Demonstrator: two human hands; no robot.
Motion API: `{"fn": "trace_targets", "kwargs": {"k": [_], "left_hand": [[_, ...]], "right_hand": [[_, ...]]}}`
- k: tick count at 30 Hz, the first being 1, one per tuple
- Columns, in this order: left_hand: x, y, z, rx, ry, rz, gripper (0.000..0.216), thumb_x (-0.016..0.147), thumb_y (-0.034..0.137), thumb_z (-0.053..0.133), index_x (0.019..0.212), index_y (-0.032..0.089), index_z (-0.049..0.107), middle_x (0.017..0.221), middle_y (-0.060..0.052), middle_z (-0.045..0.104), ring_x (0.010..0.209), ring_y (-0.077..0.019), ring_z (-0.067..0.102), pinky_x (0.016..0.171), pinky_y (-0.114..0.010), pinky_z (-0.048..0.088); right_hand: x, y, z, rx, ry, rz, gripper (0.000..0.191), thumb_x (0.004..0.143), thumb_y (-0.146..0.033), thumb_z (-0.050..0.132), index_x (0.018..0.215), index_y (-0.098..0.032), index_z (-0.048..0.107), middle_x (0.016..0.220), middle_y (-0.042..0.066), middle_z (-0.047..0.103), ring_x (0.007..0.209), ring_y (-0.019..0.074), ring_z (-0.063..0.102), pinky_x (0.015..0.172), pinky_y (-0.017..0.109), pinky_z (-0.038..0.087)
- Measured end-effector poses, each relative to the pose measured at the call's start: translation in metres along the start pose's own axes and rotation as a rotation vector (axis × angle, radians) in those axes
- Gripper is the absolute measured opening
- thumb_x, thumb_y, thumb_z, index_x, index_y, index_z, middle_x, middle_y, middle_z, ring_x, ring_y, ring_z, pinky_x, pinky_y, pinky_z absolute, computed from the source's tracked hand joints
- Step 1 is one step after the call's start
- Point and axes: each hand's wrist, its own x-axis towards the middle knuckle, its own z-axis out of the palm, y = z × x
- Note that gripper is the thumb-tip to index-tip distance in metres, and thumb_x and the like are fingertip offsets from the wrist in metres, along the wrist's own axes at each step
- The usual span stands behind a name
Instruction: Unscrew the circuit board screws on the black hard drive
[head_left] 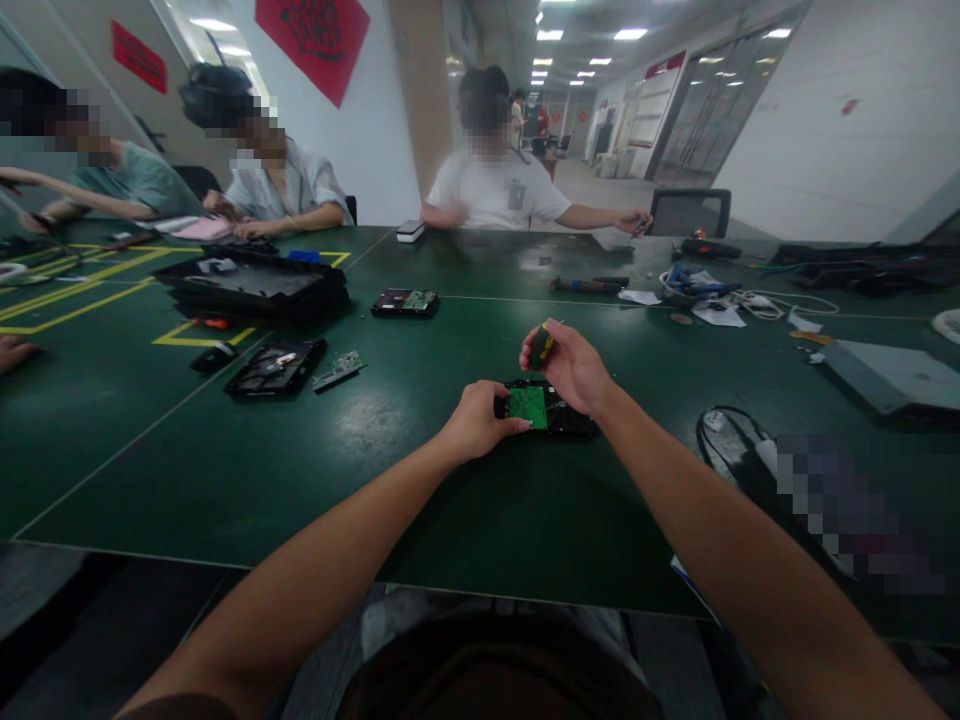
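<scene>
A black hard drive (561, 418) with a green circuit board (526, 404) facing up lies on the green table (465, 480) in front of me. My left hand (477, 420) is closed on the drive's left edge, thumb against the board. My right hand (567, 364) is wrapped round the black and yellow handle of a screwdriver (541, 345), held upright over the drive. The screwdriver's tip is hidden behind the hand.
To the left lie another opened drive (274, 365), a loose circuit board (339, 369), a third drive (406, 302) and stacked black trays (255, 286). Three people sit across the table. Cables (720, 295), tools and a grey case (892, 375) fill the right side.
</scene>
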Motion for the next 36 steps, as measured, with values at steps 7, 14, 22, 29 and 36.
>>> {"fn": "trace_targets", "kwargs": {"k": [7, 14, 22, 29, 36], "left_hand": [[-0.0003, 0.0, 0.0001, -0.004, 0.004, -0.008, 0.057, 0.076, 0.048, 0.082, 0.12, 0.016, 0.063, 0.128, -0.014, 0.061, 0.122, -0.0318, 0.055, 0.105, -0.045, 0.047], [0.0001, -0.002, 0.0013, -0.017, 0.007, 0.0, 0.057, 0.076, 0.047, 0.083, 0.119, 0.016, 0.064, 0.126, -0.014, 0.063, 0.119, -0.0321, 0.057, 0.103, -0.045, 0.048], [0.0013, -0.005, 0.0034, -0.031, 0.021, 0.005, 0.058, 0.074, 0.049, 0.084, 0.118, 0.016, 0.064, 0.125, -0.014, 0.063, 0.118, -0.0318, 0.058, 0.102, -0.045, 0.048], [0.0003, -0.0026, 0.0015, -0.021, 0.011, -0.008, 0.059, 0.074, 0.047, 0.084, 0.121, 0.016, 0.063, 0.127, -0.014, 0.062, 0.12, -0.0315, 0.057, 0.103, -0.044, 0.048], [0.0021, -0.0054, 0.0036, -0.021, 0.023, -0.003, 0.06, 0.073, 0.048, 0.084, 0.12, 0.015, 0.065, 0.126, -0.014, 0.063, 0.119, -0.0313, 0.058, 0.102, -0.045, 0.048]], "right_hand": [[-0.0034, -0.0017, 0.0042, -0.043, -0.034, -0.025, 0.029, 0.091, -0.049, 0.066, 0.088, -0.021, 0.072, 0.093, 0.007, 0.072, 0.087, 0.0202, 0.066, 0.084, 0.037, 0.052], [-0.002, -0.0022, 0.0034, 0.007, -0.038, -0.027, 0.026, 0.091, -0.049, 0.068, 0.094, -0.023, 0.071, 0.084, 0.002, 0.066, 0.079, 0.0169, 0.062, 0.078, 0.034, 0.052], [0.0019, -0.002, -0.001, 0.07, -0.037, 0.006, 0.044, 0.095, -0.058, 0.055, 0.095, -0.019, 0.074, 0.077, 0.003, 0.06, 0.072, 0.0162, 0.058, 0.072, 0.032, 0.05], [-0.0008, -0.0008, 0.0028, 0.04, -0.01, -0.02, 0.028, 0.088, -0.049, 0.07, 0.085, -0.023, 0.065, 0.083, 0.002, 0.065, 0.077, 0.0173, 0.062, 0.076, 0.035, 0.051], [0.0005, -0.0029, 0.0031, 0.032, -0.017, -0.006, 0.045, 0.093, -0.064, 0.055, 0.089, -0.021, 0.069, 0.069, 0.0, 0.055, 0.065, 0.0155, 0.055, 0.069, 0.033, 0.048]]}}
